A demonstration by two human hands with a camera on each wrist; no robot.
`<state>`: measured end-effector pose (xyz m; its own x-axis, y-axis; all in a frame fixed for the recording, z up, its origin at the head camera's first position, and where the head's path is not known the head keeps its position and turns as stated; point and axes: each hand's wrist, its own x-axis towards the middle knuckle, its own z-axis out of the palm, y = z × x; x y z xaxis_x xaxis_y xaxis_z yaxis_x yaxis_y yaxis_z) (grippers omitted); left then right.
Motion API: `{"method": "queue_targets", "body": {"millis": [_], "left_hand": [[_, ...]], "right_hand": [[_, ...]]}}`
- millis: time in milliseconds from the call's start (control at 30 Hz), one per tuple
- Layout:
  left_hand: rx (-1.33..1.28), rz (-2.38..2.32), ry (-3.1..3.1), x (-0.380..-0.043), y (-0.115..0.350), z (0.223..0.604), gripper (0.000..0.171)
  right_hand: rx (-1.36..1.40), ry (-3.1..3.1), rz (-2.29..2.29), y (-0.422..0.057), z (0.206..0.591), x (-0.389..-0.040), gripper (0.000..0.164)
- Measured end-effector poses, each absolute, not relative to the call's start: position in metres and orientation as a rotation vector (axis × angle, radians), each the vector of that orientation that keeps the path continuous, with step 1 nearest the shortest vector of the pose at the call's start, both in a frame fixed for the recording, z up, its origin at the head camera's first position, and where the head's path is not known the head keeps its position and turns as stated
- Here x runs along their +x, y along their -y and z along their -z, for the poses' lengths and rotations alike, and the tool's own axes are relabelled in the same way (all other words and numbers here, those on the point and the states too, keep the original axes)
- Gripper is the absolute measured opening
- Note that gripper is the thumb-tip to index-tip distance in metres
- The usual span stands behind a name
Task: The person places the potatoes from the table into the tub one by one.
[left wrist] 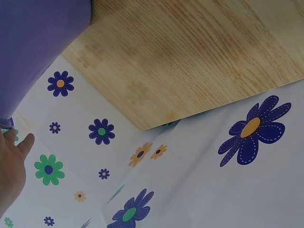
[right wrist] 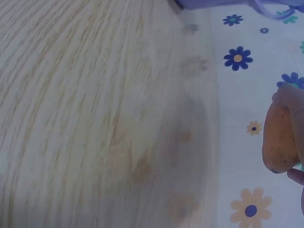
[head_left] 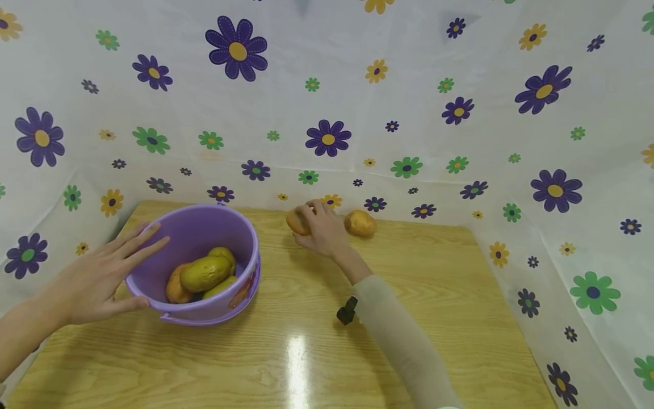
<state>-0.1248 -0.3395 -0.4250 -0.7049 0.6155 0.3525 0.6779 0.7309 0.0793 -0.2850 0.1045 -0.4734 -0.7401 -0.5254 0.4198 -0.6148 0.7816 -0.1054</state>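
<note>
My right hand [head_left: 324,232] grips a brown potato [head_left: 296,222] near the table's back edge. In the right wrist view that potato [right wrist: 278,140] sits between the thumb and fingers, partly cut off by the frame edge. A second potato [head_left: 360,224] lies on the table just right of the hand. To the left stands a purple bucket [head_left: 171,236] with several potatoes [head_left: 206,274] inside. Fingers outstretched, my left hand [head_left: 102,281] rests at the bucket's left rim; the left wrist view catches only part of this hand [left wrist: 12,168].
A wooden table [head_left: 419,295] carries everything. White flowered sheeting [head_left: 286,74] rises behind it and along both sides. The bucket's handle [head_left: 204,322] hangs down at its front. A small black object [head_left: 347,311] shows beside the right sleeve.
</note>
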Motion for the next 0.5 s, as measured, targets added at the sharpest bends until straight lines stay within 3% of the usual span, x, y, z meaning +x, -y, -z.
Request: {"method": "queue_targets", "body": {"millis": [500], "left_hand": [[-1.011, 0.289, 2.624, -0.124, 0.339, 0.425, 0.104]], "right_hand": [[0.894, 2.455, -0.402, -0.088, 0.446, -0.269, 0.057]]}}
